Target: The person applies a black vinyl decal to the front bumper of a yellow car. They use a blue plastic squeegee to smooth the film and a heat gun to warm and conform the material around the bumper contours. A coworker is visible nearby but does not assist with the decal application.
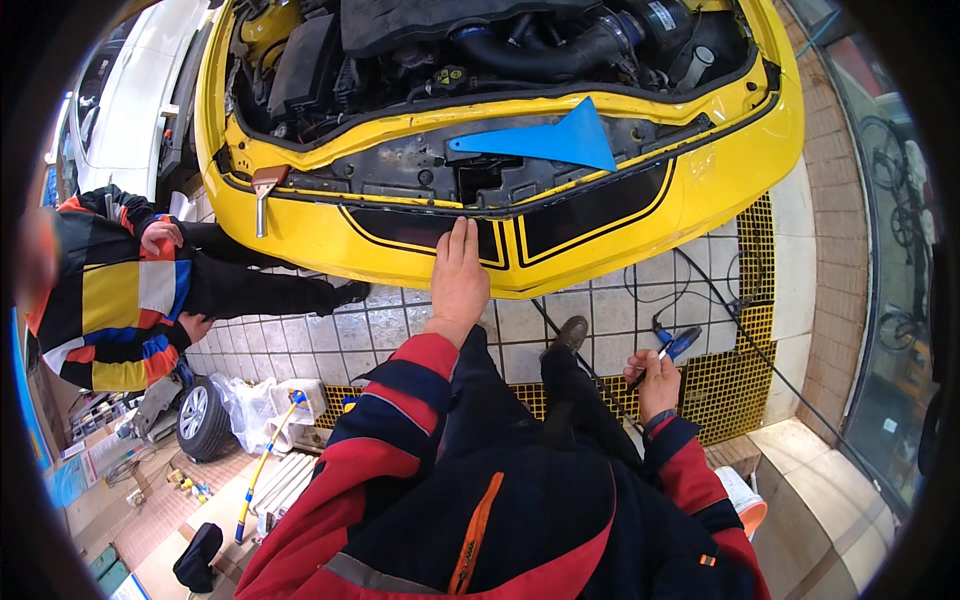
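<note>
Left hand [458, 275] flat and open on the yellow bumper [560, 250], fingertips at the black film [600, 205]. Right hand [657, 380] closed around a blue knife [678, 345], held low, well apart from the car. Blue squeegee [545, 140] loose on the upper ledge: could slide off if bumped. Likely risk: blade scoring paint, or palm shifting film. Cable [700, 290] underfoot, a trip hazard.

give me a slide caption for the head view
Left hand flat on yellow car bumper, right hand holding a blue tool.

A small round yellow-and-black label [449, 74] sits on a cap in the engine bay [500, 40].
</note>
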Demonstrator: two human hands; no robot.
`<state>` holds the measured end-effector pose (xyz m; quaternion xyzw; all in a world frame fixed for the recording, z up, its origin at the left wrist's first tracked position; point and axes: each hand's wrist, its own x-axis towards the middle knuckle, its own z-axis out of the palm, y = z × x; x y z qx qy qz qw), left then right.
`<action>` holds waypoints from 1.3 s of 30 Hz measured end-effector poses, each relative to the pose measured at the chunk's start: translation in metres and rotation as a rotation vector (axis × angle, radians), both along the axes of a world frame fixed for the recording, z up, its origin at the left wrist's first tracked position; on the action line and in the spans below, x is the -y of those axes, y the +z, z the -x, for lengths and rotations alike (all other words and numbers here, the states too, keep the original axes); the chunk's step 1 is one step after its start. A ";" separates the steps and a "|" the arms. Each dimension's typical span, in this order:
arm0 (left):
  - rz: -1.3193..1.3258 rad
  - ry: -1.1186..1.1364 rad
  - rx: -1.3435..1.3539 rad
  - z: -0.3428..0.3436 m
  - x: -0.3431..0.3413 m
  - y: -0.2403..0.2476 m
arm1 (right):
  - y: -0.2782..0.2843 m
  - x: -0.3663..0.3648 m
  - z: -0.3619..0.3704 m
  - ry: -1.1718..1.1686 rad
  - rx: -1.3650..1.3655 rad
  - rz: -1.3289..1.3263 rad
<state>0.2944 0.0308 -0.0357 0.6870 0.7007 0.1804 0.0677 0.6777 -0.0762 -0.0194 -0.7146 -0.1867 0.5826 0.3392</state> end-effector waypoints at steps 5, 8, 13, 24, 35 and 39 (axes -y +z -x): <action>0.003 -0.032 0.077 0.007 -0.001 0.002 | 0.002 -0.001 0.009 -0.009 -0.016 0.045; -0.021 -0.041 0.081 0.010 0.000 0.007 | 0.000 0.002 0.012 0.015 -0.008 0.012; 0.024 -0.041 0.102 0.009 -0.002 0.008 | -0.005 0.011 0.007 -0.033 -0.018 0.039; 0.097 -0.221 0.085 0.043 -0.050 0.030 | 0.006 0.008 -0.015 -0.052 -0.013 0.008; -0.057 -0.219 -0.074 0.003 -0.022 0.013 | -0.001 0.013 -0.049 -0.096 -0.022 -0.009; -0.026 -0.258 -0.074 0.009 -0.031 0.011 | -0.003 0.008 -0.054 -0.131 -0.057 0.013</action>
